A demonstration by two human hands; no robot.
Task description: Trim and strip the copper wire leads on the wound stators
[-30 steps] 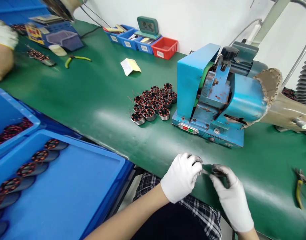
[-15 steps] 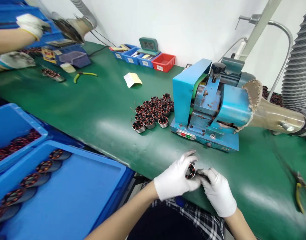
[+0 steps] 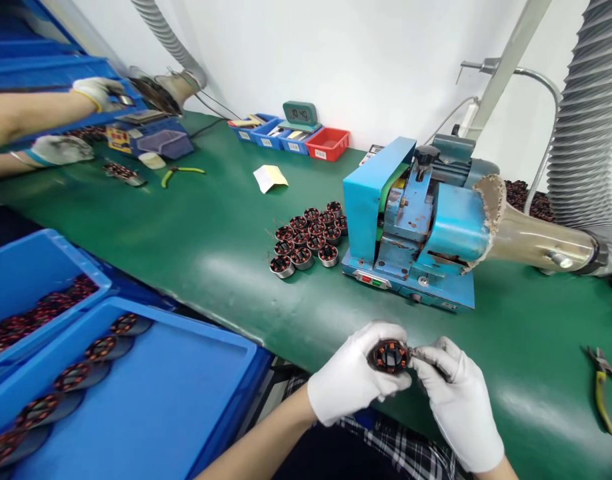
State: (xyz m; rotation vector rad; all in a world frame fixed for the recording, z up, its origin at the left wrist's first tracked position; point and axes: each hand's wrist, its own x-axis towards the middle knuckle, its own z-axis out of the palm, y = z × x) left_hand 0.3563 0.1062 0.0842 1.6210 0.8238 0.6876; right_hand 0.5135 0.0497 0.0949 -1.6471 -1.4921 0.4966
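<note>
My left hand [image 3: 359, 373], in a white glove, is closed round the rim of a copper-wound motor stator [image 3: 390, 357]. The stator's open face, with dark slots and orange windings, is turned up toward me. At its right side, my gloved right hand [image 3: 459, 393] pinches the dark wire leads [image 3: 414, 353] that come out of it. Both hands are above the near edge of the green bench. Beyond them stands a cluster of similar stators [image 3: 302, 257] with silver rims, left of the blue belt machine [image 3: 361, 213].
Blue trays [image 3: 186, 427] at lower left hold stators in a row and a heap. Yellow-handled pliers [image 3: 602, 393] lie at right. A duct nozzle [image 3: 541, 240] meets the machine. At far left, a co-worker's gloved hand [image 3: 99, 92] holds a small shiny part.
The stator has turned so its face shows more fully, and my left fingers have closed around its rim. My right hand stays at the leads. The whole view has shifted slightly.
</note>
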